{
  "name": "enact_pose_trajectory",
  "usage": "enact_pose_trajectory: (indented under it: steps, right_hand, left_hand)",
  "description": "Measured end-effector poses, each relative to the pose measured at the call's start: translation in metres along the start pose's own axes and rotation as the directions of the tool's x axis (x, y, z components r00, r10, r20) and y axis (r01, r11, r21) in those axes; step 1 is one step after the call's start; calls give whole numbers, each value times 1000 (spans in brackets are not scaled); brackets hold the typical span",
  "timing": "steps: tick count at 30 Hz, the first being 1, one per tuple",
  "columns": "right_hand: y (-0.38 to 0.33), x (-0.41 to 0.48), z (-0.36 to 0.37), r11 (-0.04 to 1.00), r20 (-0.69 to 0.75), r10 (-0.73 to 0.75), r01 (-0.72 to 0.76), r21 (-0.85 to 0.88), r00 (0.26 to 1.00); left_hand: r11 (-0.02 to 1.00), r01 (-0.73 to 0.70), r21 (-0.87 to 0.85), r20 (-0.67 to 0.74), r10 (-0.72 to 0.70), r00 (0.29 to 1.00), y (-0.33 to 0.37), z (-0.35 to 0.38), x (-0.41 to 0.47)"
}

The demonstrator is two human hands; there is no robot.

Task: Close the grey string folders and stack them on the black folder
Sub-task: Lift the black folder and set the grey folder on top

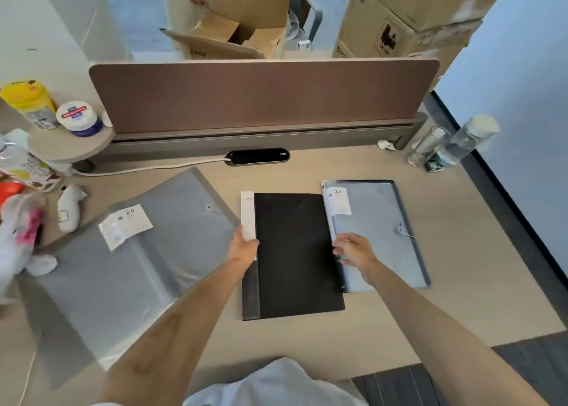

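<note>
The black folder (295, 252) lies closed in the middle of the desk, with a white label strip along its left edge. My left hand (244, 245) grips that left edge, thumb on top. My right hand (353, 250) touches the black folder's right edge, where it meets a grey string folder (378, 230) that lies closed, its string wound at a button on its right side. A second grey string folder (123, 267) lies spread open on the left of the desk, with a white label on it.
A brown divider panel (264, 95) closes off the desk's far side, with a cable port (257, 156) in front. Jars stand on a small shelf (70, 144) at left, soft toys (27, 230) below it, bottles (461, 144) at far right. A person handles cardboard boxes (239, 30) beyond.
</note>
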State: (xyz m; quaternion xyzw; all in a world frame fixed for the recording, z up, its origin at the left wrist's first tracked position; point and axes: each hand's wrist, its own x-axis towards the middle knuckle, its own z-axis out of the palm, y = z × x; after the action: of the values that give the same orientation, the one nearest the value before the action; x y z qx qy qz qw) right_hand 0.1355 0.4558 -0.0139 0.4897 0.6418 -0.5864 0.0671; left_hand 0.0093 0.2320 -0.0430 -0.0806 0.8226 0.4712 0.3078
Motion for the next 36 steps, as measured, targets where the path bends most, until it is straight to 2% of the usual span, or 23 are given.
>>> enact_pose_trajectory:
  steps: [3,6,8,10,12,14,17,24,31,36]
  right_hand:
    - [-4,9,-24,999,-16,-27,28,22,999]
    - [-2,22,-53,997,-60,-68,70,45,996]
    - [4,33,-75,995,-120,-95,96,5,988]
    - [11,43,-97,993,-174,-100,88,-72,980]
    - [21,58,-120,973,-220,-110,59,-224,969]
    - [27,70,-138,938,-238,-105,17,-346,966]
    - [26,72,-154,917,-189,-89,6,-400,978]
    - [31,83,-182,954,-140,-80,34,-299,987]
    - [30,81,-190,988,-88,-28,14,-153,996]
    - [26,69,-163,989,-47,-34,27,-144,998]
  left_hand:
    - [996,-30,78,9,30,1000,17,25,-10]
    - [969,-133,208,-2,136,991,34,56,-21]
    - [957,-177,228,76,164,984,46,82,-31]
    - [979,-130,160,178,100,979,58,109,-39]
    - [994,-49,98,240,24,970,70,137,-46]
    - [999,27,42,246,-36,969,78,161,-48]
    - [993,116,-37,186,-107,977,88,188,-48]
    - [952,217,-218,141,-189,972,97,208,-39]
    - [911,262,-318,308,-162,937,98,194,-39]
    - [895,235,-380,310,-117,944,82,160,-46]
